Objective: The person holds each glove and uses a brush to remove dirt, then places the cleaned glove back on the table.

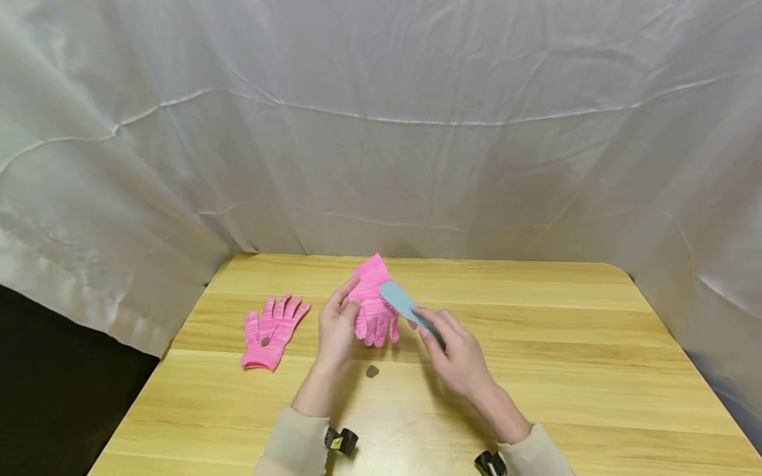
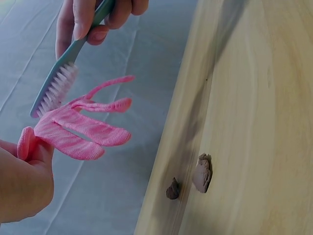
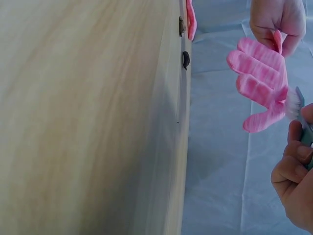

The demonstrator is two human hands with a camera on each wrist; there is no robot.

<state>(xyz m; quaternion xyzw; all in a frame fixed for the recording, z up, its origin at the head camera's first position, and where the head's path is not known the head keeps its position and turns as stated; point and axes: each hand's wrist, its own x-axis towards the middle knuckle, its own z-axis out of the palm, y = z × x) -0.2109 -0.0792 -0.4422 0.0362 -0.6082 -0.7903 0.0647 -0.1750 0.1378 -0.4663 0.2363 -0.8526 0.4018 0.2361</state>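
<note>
A pink knitted glove (image 1: 370, 285) hangs above the table, fingers downward, pinched by my left hand (image 1: 337, 330) along its left side. My right hand (image 1: 460, 352) grips the handle of a blue-green brush (image 1: 397, 299). In the left wrist view, the white bristles (image 2: 58, 88) touch the glove near the base of its fingers. Part of the glove lies behind the brush head in the head view. To the left, a second pink glove (image 1: 272, 325) lies flat on the table with a small brown lump (image 1: 265, 342) on its palm.
Another brown lump (image 1: 372, 371) sits on the wooden table (image 1: 565, 344) in front of the held glove. Grey fabric (image 1: 417, 165) hangs behind the table's far edge and along the sides. A dark area (image 1: 65, 390) borders the table's left edge.
</note>
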